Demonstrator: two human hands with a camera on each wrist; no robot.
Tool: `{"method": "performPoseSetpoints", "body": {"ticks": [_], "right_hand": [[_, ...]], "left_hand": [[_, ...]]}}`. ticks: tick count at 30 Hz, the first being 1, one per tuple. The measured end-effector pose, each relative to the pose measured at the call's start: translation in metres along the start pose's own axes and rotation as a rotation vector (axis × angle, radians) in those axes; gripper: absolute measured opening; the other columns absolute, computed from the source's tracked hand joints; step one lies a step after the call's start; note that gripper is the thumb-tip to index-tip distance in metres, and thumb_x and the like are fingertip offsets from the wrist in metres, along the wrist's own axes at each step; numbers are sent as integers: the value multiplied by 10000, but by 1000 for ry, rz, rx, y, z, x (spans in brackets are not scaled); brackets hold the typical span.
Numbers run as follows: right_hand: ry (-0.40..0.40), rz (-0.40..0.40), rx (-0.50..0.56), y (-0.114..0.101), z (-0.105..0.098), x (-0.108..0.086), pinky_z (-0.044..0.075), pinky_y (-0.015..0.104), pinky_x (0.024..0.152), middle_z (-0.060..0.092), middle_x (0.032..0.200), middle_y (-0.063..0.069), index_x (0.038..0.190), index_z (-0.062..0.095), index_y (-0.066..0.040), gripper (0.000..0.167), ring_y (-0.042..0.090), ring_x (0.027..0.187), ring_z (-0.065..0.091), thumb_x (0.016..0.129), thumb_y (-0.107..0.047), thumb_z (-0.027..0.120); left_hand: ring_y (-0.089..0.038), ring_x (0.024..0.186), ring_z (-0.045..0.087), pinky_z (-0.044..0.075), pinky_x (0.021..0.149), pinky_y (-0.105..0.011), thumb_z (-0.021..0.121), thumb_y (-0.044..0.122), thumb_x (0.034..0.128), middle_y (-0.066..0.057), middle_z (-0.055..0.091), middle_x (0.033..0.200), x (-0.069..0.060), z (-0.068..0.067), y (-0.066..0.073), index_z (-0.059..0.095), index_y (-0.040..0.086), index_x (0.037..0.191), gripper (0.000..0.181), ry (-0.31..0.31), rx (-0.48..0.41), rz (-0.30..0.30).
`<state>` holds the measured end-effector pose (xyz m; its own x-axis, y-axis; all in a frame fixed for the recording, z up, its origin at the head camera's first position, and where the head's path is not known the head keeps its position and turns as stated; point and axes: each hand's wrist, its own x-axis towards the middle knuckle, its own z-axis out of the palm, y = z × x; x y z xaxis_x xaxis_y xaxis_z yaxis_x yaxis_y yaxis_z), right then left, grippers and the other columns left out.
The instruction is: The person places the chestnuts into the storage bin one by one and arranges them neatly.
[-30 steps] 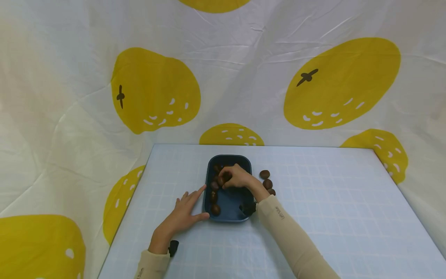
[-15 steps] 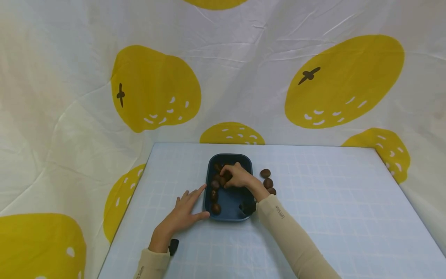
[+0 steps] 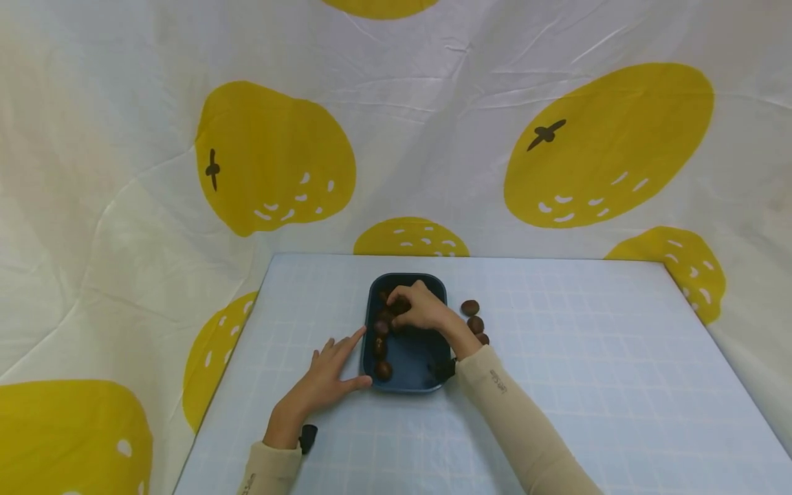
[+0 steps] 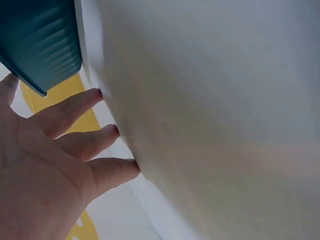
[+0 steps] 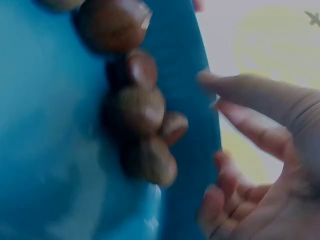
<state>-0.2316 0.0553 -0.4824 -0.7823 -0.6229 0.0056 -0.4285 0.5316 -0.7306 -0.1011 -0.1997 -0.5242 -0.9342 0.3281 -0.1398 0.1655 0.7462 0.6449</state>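
Brown chestnuts point(image 3: 383, 371) lie along the left side and far end of a dark blue tray point(image 3: 411, 368). My right hand point(image 3: 423, 309) is over the tray's far half, its bent fingers hiding some chestnuts. In the right wrist view that hand point(image 5: 270, 145) holds nothing, beside a row of chestnuts point(image 5: 140, 112) in the tray point(image 5: 50, 125). My left hand point(image 3: 328, 377) rests with spread fingers at the tray's left side; its index finger and thumb reach the edge. In the left wrist view the left hand point(image 4: 50, 155) is spread below the tray wall point(image 4: 45, 45).
Several loose chestnuts point(image 3: 470, 307) lie on the table point(image 3: 588, 357) just right of the tray, near my right forearm. Behind the table hangs a white cloth point(image 3: 433, 165) with large yellow fruit shapes.
My right hand has let go of a chestnut among the others in the tray and shifted slightly toward the far end. My left hand has stayed in place.
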Motion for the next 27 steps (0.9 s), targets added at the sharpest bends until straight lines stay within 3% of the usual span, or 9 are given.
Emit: {"method": "performPoseSetpoints", "body": {"ticks": [4, 6, 12, 19, 27], "right_hand": [[38, -124, 54, -9, -12, -7, 515, 417, 814, 656, 1106, 219, 1159, 680, 15, 354, 383, 1004, 595, 841, -73, 808], [54, -146, 73, -13, -18, -11, 532, 406, 791, 654, 1125, 231, 1169, 679, 14, 341, 402, 996, 614, 857, -65, 793], [103, -40, 106, -17, -37, -31, 527, 433, 832, 595, 1225, 182, 1246, 667, -76, 359, 377, 1039, 584, 910, -162, 760], [172, 51, 153, -5, -57, -53, 525, 433, 801, 613, 1205, 164, 1259, 665, -154, 366, 288, 996, 584, 913, -216, 765], [235, 104, 139, 17, -73, -72, 535, 446, 810, 630, 1217, 140, 1259, 660, -77, 396, 309, 1016, 607, 906, -218, 768]], "left_hand": [[-506, 1462, 103, 29, 1094, -740, 697, 634, 832, -117, 289, 1609, 0, 0, 1, 121, 500, 1576, 950, -3, -8, -6], [-508, 1462, 102, 28, 1090, -745, 706, 616, 838, -116, 289, 1609, 0, 0, 1, 126, 496, 1577, 947, -3, -12, -5], [-508, 1462, 100, 23, 1091, -742, 694, 639, 829, -125, 288, 1609, 0, 0, 2, 133, 488, 1580, 949, -5, -12, -12], [-499, 1466, 96, 15, 1095, -736, 673, 675, 816, -130, 278, 1612, 0, 1, -1, 114, 510, 1572, 955, -10, -6, -17], [-496, 1468, 88, 8, 1092, -738, 691, 643, 827, -145, 281, 1610, 1, 2, -1, 110, 518, 1568, 950, -2, -9, -11]]}}
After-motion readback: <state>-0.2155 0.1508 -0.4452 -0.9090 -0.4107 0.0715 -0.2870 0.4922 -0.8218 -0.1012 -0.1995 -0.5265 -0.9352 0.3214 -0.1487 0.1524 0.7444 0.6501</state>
